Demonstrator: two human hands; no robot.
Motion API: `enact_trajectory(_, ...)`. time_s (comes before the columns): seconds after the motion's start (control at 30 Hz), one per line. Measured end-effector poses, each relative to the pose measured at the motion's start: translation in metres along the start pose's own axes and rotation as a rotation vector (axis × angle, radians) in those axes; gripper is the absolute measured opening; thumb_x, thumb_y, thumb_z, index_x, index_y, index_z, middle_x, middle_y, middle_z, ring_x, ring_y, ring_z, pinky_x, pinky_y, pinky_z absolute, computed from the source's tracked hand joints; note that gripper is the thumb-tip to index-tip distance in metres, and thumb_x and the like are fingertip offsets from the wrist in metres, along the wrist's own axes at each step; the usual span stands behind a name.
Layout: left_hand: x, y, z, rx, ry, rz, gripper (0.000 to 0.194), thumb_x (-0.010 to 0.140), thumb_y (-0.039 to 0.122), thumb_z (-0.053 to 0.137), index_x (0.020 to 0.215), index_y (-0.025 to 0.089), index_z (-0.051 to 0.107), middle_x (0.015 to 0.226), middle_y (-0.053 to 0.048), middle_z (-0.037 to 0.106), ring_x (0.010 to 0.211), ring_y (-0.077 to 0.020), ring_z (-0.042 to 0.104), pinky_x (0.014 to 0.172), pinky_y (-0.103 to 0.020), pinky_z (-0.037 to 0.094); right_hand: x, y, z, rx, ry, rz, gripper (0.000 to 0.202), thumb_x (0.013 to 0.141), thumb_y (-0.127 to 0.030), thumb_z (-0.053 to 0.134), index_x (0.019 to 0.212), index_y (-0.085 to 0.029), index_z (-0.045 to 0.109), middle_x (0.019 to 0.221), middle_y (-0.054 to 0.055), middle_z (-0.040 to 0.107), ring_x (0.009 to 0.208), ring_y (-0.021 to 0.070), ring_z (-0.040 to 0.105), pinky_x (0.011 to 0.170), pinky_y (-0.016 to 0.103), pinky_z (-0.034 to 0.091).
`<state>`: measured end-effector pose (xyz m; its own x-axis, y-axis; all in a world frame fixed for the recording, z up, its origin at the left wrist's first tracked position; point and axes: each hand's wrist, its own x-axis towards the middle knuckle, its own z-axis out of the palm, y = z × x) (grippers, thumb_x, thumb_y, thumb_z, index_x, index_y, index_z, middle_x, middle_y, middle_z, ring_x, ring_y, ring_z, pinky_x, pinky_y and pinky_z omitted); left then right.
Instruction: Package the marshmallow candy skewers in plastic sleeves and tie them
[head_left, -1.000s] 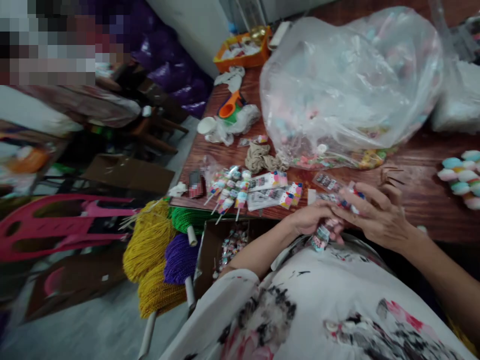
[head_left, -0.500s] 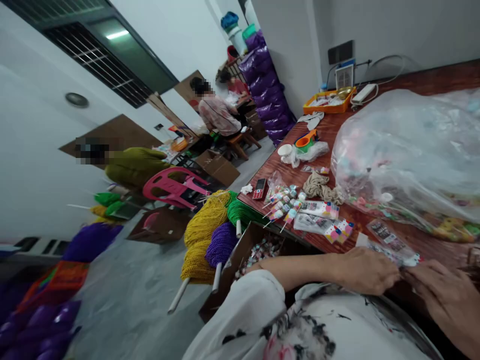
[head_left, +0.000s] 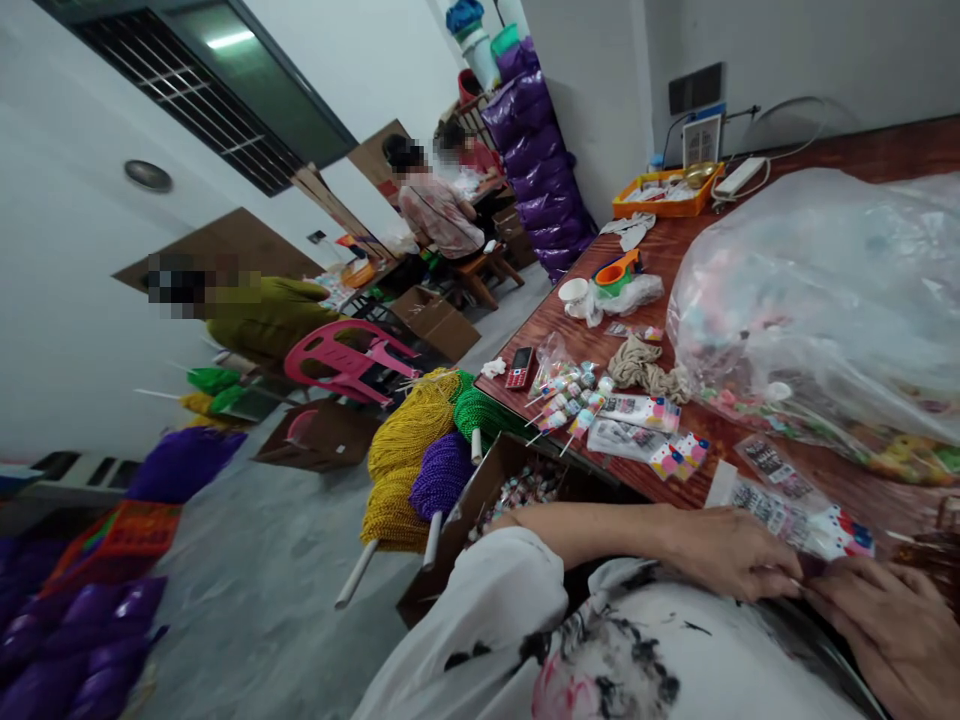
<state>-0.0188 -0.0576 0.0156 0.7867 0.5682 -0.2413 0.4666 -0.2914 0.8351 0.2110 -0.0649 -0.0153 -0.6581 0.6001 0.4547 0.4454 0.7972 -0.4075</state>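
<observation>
Left hand (head_left: pixel 739 555) and right hand (head_left: pixel 877 605) are now brought close together, curled, at the bench (head_left: pixel 664 248); the pastel packet seen 1 second ago is hidden, so what is gripped cannot be told. Printed bags (head_left: pixel 772 508) are spread just beyond.

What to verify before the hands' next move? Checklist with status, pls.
1. Left hand and right hand both in view: ok.
2. Secure grip on anything between the fingers: cannot tell, the hands hide it.
3. Printed packet beside the hands: ok.
4. Large plastic bag apart from both hands: ok.
5. Open carton unobstructed: not ok, left forearm hides part of it.
</observation>
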Motion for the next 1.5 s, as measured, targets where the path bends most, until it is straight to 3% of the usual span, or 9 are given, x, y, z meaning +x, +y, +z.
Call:
enact_trajectory(0.1, -0.008, 0.011, 0.004, 0.46, 0.086, 0.151, 0.024, 0.094, 0.022, 0.043, 0.086, 0.013, 0.064, 0.087, -0.012, 0.068, 0.086, -0.0194, 0.063, 0.077, -0.031, 0.05, 0.008, -0.019, 0.005, 0.253, -0.209, 0.371, 0.04, 0.095, -0.04, 0.044, 0.07, -0.024, 0.069, 0.07, 0.004, 0.07, 0.062, 0.0171, 0.062, 0.057, 0.031, 0.044)
enact_trajectory(0.2, -0.012, 0.009, 0.005, 0.464, 0.21, 0.131, 0.022, 0.091, 0.017, 0.045, 0.081, 0.012, 0.064, 0.08, -0.01, 0.066, 0.078, -0.018, 0.062, 0.073, -0.029, 0.048, 0.019, -0.039, 0.008, 0.268, -0.129, 0.52, 0.042, 0.097, -0.042, 0.044, 0.069, -0.02, 0.067, 0.071, 0.005, 0.069, 0.069, 0.0181, 0.061, 0.065, 0.033, 0.042)
enact_trajectory(0.43, -0.01, -0.008, -0.011, -0.814, 0.447, -0.291, 0.025, 0.079, 0.037, 0.064, 0.071, 0.014, 0.062, 0.053, 0.003, 0.055, 0.042, -0.0062, 0.045, 0.046, -0.02, 0.038, -0.005, 0.005, -0.029, -0.34, 0.305, 0.69, 0.021, 0.091, -0.03, 0.057, 0.104, -0.022, 0.07, 0.104, 0.007, 0.074, 0.104, 0.026, 0.061, 0.092, 0.043, 0.038)
enact_trajectory(0.6, 0.006, -0.005, -0.013, -1.212, 0.597, -0.373, 0.025, 0.065, 0.033, 0.075, 0.068, 0.013, 0.061, 0.053, 0.0, 0.061, 0.038, -0.0096, 0.052, 0.039, -0.02, 0.038, -0.012, 0.071, -0.056, -0.405, 0.131, 0.822, 0.022, 0.089, -0.028, 0.054, 0.092, -0.021, 0.075, 0.099, 0.008, 0.074, 0.096, 0.026, 0.059, 0.084, 0.041, 0.04)
enact_trajectory(0.73, 0.02, 0.0, -0.009, -1.303, 0.651, -0.327, 0.025, 0.063, 0.031, 0.076, 0.07, 0.012, 0.061, 0.056, -0.001, 0.064, 0.042, -0.0107, 0.057, 0.041, -0.02, 0.042, 0.019, 0.087, -0.046, -0.49, -0.04, 0.867, 0.027, 0.09, -0.036, 0.052, 0.09, -0.021, 0.075, 0.105, 0.011, 0.07, 0.106, 0.0311, 0.051, 0.086, 0.046, 0.035)
enact_trajectory(1.1, 0.025, 0.007, -0.008, -1.249, 0.611, -0.362, 0.033, 0.063, 0.039, 0.082, 0.073, 0.012, 0.065, 0.061, -0.001, 0.067, 0.046, -0.0097, 0.06, 0.05, -0.022, 0.05, 0.035, 0.087, -0.025, -0.595, -0.181, 0.85, 0.024, 0.088, -0.023, 0.043, 0.093, -0.014, 0.064, 0.107, 0.016, 0.061, 0.107, 0.0321, 0.043, 0.084, 0.046, 0.03)
enact_trajectory(1.27, 0.029, 0.008, -0.008, -1.179, 0.595, -0.34, 0.031, 0.065, 0.041, 0.079, 0.07, 0.013, 0.066, 0.059, 0.0, 0.064, 0.041, -0.0064, 0.053, 0.041, -0.018, 0.04, 0.017, 0.077, -0.041, -0.349, 0.127, 0.795, 0.015, 0.088, -0.025, 0.048, 0.091, -0.018, 0.06, 0.095, 0.011, 0.065, 0.096, 0.0272, 0.054, 0.085, 0.044, 0.038)
enact_trajectory(1.4, 0.036, 0.01, -0.006, -1.16, 0.627, -0.339, 0.026, 0.067, 0.037, 0.077, 0.072, 0.014, 0.068, 0.055, 0.003, 0.06, 0.041, -0.0041, 0.046, 0.042, -0.017, 0.037, 0.022, 0.028, -0.046, 0.064, 0.423, 0.683, 0.008, 0.091, -0.026, 0.052, 0.09, -0.023, 0.059, 0.081, 0.002, 0.062, 0.075, 0.0179, 0.057, 0.073, 0.034, 0.045)
enact_trajectory(1.5, 0.043, 0.013, -0.004, -1.159, 0.649, -0.271, 0.024, 0.067, 0.036, 0.076, 0.069, 0.013, 0.068, 0.054, 0.004, 0.056, 0.045, -0.0027, 0.044, 0.045, -0.016, 0.035, 0.041, -0.012, -0.03, 0.102, 0.41, 0.493, 0.01, 0.088, -0.021, 0.058, 0.092, -0.024, 0.066, 0.083, 0.002, 0.067, 0.083, 0.019, 0.061, 0.08, 0.037, 0.045)
